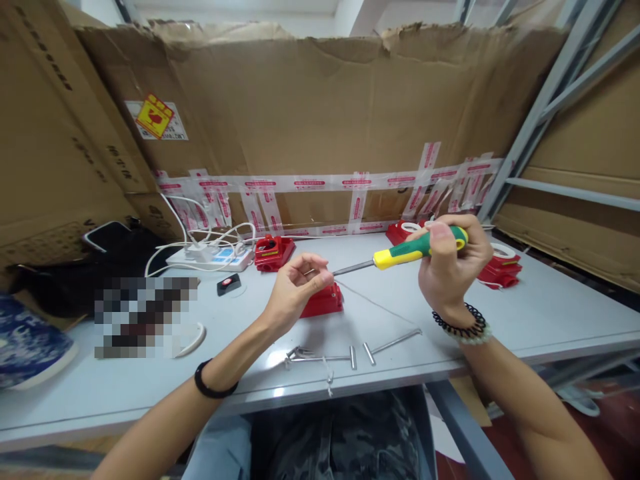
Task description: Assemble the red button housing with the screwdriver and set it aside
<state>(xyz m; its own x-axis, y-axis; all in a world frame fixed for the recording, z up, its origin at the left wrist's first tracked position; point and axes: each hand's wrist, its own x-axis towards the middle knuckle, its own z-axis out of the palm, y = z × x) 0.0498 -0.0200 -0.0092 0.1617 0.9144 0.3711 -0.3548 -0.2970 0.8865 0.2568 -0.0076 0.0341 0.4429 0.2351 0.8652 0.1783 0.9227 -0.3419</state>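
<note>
My right hand [453, 267] grips a screwdriver [405, 251] with a yellow and green handle, its metal shaft pointing left. My left hand [297, 288] pinches something small at the shaft's tip; I cannot tell what it is. Just behind and below my left hand a red plastic part [325, 302] lies on the grey table [550, 313]. Near the front edge lie two metal T-shaped rods [390, 345] and a small metal piece [295, 353].
More red parts sit at the back: one [273, 252] by a white power strip [210, 257] with cables, others at the right [500, 270] with tape rolls. A small black device [229, 284], dark bags [100, 267] at left, cardboard walls behind, a metal shelf frame [550, 100] at right.
</note>
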